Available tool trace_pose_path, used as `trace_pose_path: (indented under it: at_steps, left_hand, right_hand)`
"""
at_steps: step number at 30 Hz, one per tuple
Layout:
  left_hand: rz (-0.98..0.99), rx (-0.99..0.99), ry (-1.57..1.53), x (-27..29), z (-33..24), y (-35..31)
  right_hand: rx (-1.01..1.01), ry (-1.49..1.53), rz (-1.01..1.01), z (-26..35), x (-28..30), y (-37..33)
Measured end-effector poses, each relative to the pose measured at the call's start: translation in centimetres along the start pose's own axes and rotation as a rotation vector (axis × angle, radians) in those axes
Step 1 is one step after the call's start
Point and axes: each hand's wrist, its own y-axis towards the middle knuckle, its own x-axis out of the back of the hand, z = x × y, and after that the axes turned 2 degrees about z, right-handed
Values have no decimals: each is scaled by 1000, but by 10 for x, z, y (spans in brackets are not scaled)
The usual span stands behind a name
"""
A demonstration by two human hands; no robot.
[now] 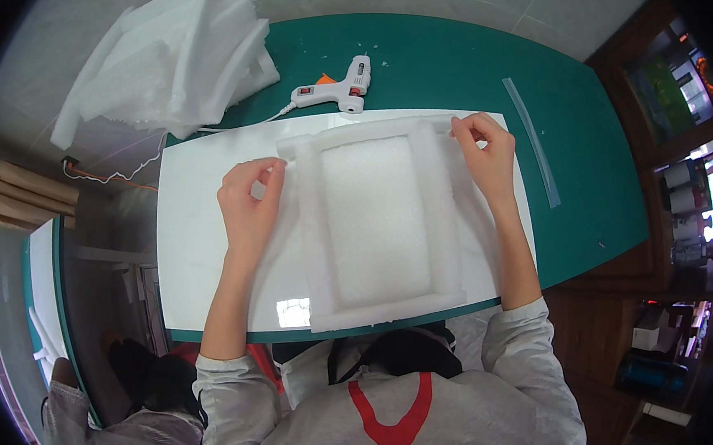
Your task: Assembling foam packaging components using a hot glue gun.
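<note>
My left hand [248, 189] pinches, fingertips nearly together, the left end of the far foam strip [367, 131]. Rightward, the foam base panel [375, 221] lies on the white board [196, 234], strips along all four sides; the far one looks unsettled, its bonding hidden. My right hand [483, 143] pinches its right end, other fingers curled.

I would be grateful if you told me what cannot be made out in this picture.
In the head view:
- Underside of the white foam frame: hidden by the frame itself.
- Grip of the left hand and right hand: fingertip contact too small to judge.
- Foam pile: top cut off by the upper edge; outer pieces hide inner ones.
- Nearby person: cut off by the lower edge and dark rim.
</note>
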Motion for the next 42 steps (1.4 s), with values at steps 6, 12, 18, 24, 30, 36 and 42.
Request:
trace_pose_path:
  at_steps: [6, 12, 18, 24, 30, 36, 42]
  left_hand:
    - [-81, -4, -42, 0, 5, 2]
    - [-81, -11, -48, 0, 7, 3]
    - [-71, 3, -48, 0, 5, 3]
    - [-68, 4, -34, 0, 6, 3]
    - [-56, 62, -64, 0, 6, 2]
    - [-36, 161, -216, -2, 10, 2]
    - [5, 241, -419, 0, 7, 2]
  right_hand:
    - [5, -46, -17, 1, -1, -1]
    - [-11, -53, -26, 0, -2, -1]
    - [-28, -41, -4, 0, -2, -2]
    - [-40, -83, -11, 0, -2, -2]
    - [-51, -80, -33, -6, -1, 1]
    - [-319, 151, -28, -8, 0, 3]
    - [-471, 293, 50, 0, 3, 3]
